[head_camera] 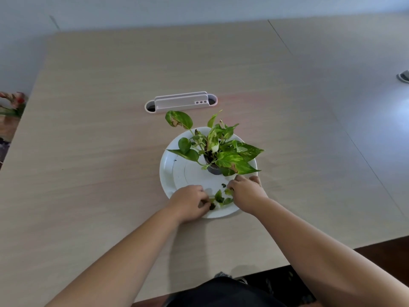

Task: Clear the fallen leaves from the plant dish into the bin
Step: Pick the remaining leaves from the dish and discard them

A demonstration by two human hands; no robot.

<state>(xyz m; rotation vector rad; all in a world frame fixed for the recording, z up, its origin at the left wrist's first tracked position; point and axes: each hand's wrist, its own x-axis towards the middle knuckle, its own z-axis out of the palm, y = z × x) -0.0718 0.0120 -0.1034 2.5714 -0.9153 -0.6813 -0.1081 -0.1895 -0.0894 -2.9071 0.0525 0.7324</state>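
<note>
Both hands are down at the near rim of the round white plastic plant dish (174, 173), which sits on the pale wood-grain table (88, 151) with a small leafy green-and-yellow potted plant (218, 149) standing in it. The loose green and darkened fallen leaves (221, 198) lie in a small heap on the dish floor between the hands. The left hand (189, 203) has its fingers curled in around a dark scrap at the heap's edge, though I cannot tell how firmly it is held; the right hand (247, 192) is cupped with fingertips bent down onto the leaves. No bin is anywhere in view, so the carry could be long, and small limp bits could slip out of a loose pinch onto the table. The right hand is also just beside the plant's low leaves; a careless lift might tug one or tip the small pot.
</note>
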